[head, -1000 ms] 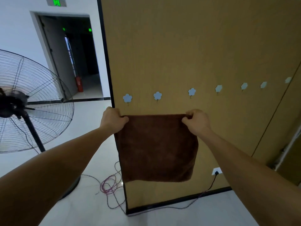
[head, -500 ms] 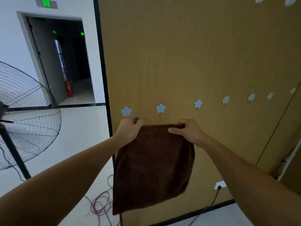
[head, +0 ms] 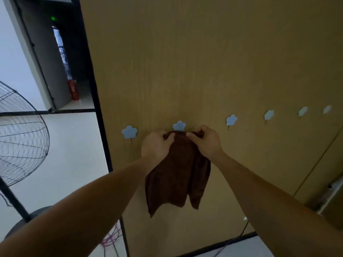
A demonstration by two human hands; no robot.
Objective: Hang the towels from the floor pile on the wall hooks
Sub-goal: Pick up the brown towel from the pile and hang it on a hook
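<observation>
Head view: left hand and right hand both clamped on bunched top edge of brown towel, close together. Towel hangs long axis vertical, against wooden wall panel. Second hook just above grip, centred between hands, both about equally near; top edge touching or just under it, hook prong hidden. Count: one towel, six flower hooks visible, other five bare. Floor pile not in frame.
</observation>
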